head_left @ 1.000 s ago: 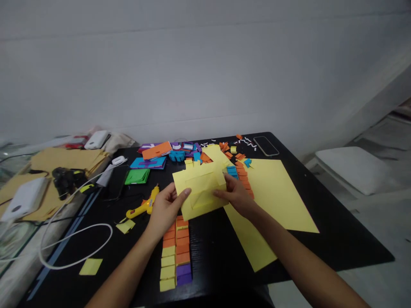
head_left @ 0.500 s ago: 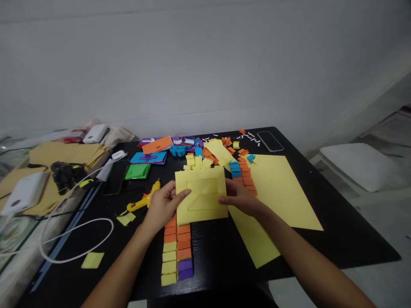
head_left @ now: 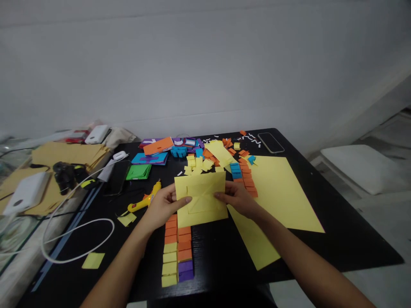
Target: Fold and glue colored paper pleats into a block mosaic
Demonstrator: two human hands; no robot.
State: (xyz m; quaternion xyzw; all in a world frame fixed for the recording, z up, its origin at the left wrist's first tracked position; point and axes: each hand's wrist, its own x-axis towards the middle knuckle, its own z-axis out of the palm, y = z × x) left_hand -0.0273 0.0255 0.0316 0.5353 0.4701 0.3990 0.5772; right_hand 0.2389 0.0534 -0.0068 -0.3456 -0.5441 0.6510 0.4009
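A yellow folded-paper piece, with a smaller rectangle showing on its face, is held up over the black table. My left hand pinches its left edge, thumb in front and fingers behind. On the opposite edge my right hand grips the same way, its thumb pressed on the front. Below and left of the paper lie two columns of small folded tabs in orange, yellow and purple. Beside my left hand rests a yellow glue gun. Blue and orange tabs are near my right hand.
Large yellow sheets cover the table's right part. A phone lies at the back right. At the left are a white cable, green folded paper and brown envelopes. A white stool stands at right.
The yellow paper has tilted slightly and sits a little lower. My right thumb has shifted left on its face. Both hands keep their hold.
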